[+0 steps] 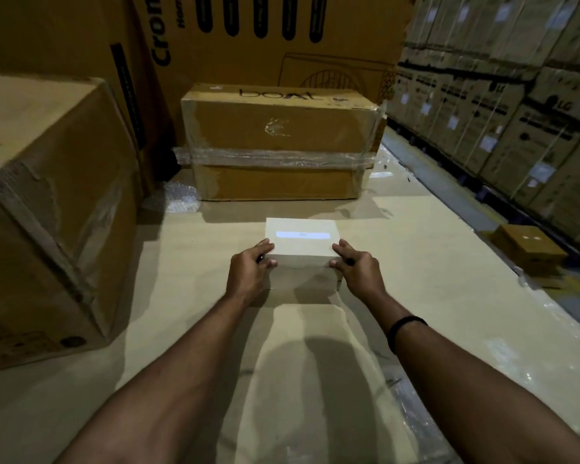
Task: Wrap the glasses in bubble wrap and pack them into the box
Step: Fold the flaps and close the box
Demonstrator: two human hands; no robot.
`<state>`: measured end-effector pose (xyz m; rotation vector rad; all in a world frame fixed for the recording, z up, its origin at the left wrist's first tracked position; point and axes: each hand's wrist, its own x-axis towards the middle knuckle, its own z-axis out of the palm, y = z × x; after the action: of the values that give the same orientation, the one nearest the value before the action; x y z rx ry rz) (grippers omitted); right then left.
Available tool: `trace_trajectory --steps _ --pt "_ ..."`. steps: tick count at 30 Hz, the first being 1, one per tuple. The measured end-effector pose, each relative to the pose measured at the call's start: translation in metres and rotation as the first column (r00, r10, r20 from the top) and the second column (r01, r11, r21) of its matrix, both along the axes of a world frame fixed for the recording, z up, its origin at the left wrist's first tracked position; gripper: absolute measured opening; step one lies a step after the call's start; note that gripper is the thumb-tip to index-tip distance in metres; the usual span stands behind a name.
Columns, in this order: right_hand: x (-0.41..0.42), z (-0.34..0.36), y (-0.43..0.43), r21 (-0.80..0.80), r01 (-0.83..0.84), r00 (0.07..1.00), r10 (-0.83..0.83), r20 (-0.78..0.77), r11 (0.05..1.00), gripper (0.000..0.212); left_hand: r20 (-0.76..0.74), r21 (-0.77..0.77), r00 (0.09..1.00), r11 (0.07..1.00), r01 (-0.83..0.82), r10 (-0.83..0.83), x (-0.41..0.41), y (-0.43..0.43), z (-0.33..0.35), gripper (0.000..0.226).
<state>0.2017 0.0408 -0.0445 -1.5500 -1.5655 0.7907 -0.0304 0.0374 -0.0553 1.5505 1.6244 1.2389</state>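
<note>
White box mid-frame, pinched at near corners by left hand and right hand; could slip if lifted by those edges alone.

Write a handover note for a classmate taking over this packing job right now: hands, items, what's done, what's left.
Hands: left hand and right hand each grip a near corner of the white box.
It sits, apparently closed, before the taped carton. Some bubble wrap lies left of that carton.
Done: cannot tell; no glasses in view.
Left: check the box, then wrap and pack any remaining glasses.
</note>
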Motion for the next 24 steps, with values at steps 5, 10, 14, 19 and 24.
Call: trace_trajectory --steps 5,10,14,19,24 --pt "0.003 -0.004 -0.002 0.073 -0.043 0.998 0.04 0.049 0.996 0.037 -0.04 0.058 0.999 0.998 0.005 -0.002 0.0 -0.004 -0.009 0.034" --pt "0.006 -0.001 0.004 0.165 -0.191 0.877 0.093 0.471 0.968 0.043 -0.326 0.13 0.945 0.989 0.067 -0.021 -0.007 -0.004 -0.015 0.047" --pt "-0.007 -0.001 -0.004 0.244 -0.414 0.569 0.04 0.821 0.877 0.057 -0.627 0.201 0.779 0.959 0.202 -0.033 -0.014 -0.012 -0.019 0.059" --pt "-0.025 -0.027 -0.017 0.126 -0.416 0.513 0.118 0.85 0.901 0.06 -0.722 0.193 0.69 0.946 0.262 -0.043 -0.019 -0.019 -0.039 0.066" --pt "-0.036 -0.032 -0.022 0.114 -0.437 0.51 0.142 0.848 0.892 0.068 -0.76 0.251 0.65 0.932 0.262 0.022 -0.009 -0.02 -0.039 0.07"
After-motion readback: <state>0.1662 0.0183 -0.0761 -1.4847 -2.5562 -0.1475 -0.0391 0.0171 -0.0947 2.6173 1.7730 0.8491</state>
